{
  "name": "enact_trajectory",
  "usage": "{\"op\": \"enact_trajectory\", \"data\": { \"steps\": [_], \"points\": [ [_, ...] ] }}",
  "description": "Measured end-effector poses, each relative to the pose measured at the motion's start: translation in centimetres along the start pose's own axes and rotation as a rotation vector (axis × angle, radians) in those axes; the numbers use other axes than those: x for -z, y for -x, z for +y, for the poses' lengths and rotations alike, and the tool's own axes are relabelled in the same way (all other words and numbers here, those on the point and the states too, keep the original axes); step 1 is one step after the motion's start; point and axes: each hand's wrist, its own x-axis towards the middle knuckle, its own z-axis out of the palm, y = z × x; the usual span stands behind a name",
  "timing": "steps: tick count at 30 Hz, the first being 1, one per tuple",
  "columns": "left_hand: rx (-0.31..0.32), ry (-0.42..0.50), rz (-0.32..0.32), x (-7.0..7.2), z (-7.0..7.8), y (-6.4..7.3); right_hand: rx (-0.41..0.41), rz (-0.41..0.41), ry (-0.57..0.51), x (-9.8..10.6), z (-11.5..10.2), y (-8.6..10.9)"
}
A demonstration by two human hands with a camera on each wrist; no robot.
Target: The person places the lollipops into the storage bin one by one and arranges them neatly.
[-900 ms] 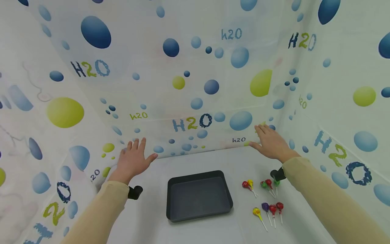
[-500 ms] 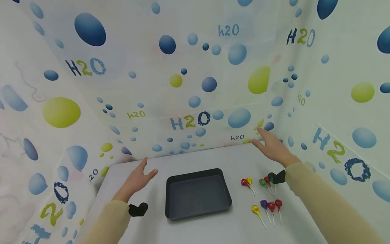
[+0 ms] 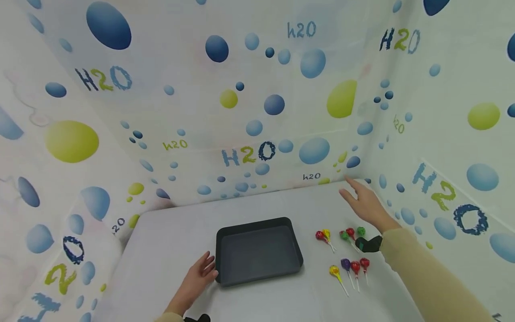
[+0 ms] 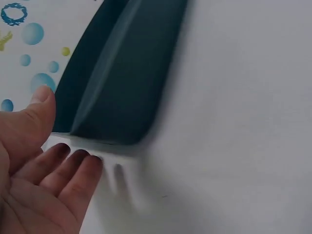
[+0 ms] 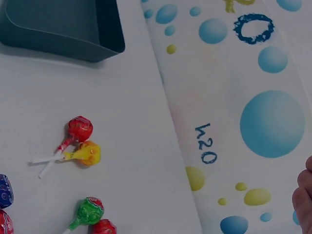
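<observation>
A dark grey rectangular baking tray [image 3: 257,257] lies on the white table. At its left side is my left hand [image 3: 197,279], thumb at the near left corner and fingers slightly bent beside the wall. In the left wrist view the thumb [image 4: 41,109] overlaps the tray's edge [image 4: 122,87], while the fingertips lie just outside it; whether they touch is unclear. My right hand [image 3: 368,203] hovers over the far right of the table, fingers extended, holding nothing. Below it lie wrapped lollipops: a red one [image 3: 319,235], a green one [image 3: 344,235], a purple one [image 3: 345,264] and a yellow one [image 3: 334,270].
Several more lollipops, such as a red one [image 3: 355,267], lie in loose groups right of the tray. White cloth walls [image 3: 193,112] with a bubble print enclose the table [image 3: 177,232] at the back and sides.
My left hand has come down from above the table's far left to the tray's near left corner. The right hand has lowered slightly. The tray and lollipops stay in place.
</observation>
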Motion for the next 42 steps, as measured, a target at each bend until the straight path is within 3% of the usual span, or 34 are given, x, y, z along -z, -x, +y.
{"op": "enact_trajectory", "data": {
  "steps": [5,11,18,28,36,42],
  "points": [
    [0.027,-0.001,0.005,-1.1,-0.9,-0.3,-0.007,0.052,-0.080,-0.1,1.6,0.7],
    [0.039,0.001,0.005,-1.7,-1.2,-0.4,-0.079,0.071,-0.090,-0.3,3.6,1.5],
    [0.046,0.039,-0.017,-1.8,-1.4,-0.2,-0.145,0.029,-0.066,-1.1,7.1,2.4],
    [0.091,0.086,0.004,-2.0,-1.9,-0.2,-0.253,-0.069,-0.017,-4.0,12.7,2.9],
    [0.101,0.089,-0.002,-2.0,-2.3,-0.2,-0.255,-0.107,0.063,-5.8,13.8,2.1],
    [0.074,0.122,-0.013,-1.8,-2.1,0.0,-0.235,-0.116,0.125,-6.3,14.0,2.1]
  ]
}}
